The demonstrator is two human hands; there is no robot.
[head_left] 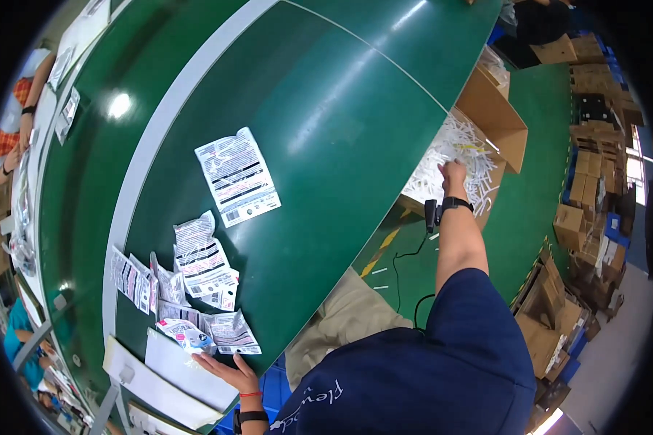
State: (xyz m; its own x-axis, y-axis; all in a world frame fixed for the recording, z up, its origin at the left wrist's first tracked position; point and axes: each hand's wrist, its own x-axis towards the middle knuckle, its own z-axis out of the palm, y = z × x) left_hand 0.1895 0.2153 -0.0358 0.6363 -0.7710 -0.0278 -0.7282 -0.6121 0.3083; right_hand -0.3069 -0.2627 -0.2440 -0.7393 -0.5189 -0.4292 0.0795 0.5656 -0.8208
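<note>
My right hand (453, 172) reaches down into a cardboard box (502, 122) full of thin white strips (466, 145). Its fingers are curled closed among the strips, and what they hold is hidden. On the green table, my left hand (231, 375) lies with fingers stretched out beside a white sheet (185, 370). Its fingertips are close to a loose pile of printed white packets, among them one with pink and blue marks (185, 334) and a silvery one (233, 332). A larger printed packet (237, 176) lies flat and apart, farther up the table.
White boards (159, 388) lie at the table's lower left. A pale raised strip (149, 138) divides the table from another green surface, where other people's arms (35, 109) show. Stacked cartons (588, 177) stand at right. A black cable (411, 253) hangs by my right wrist.
</note>
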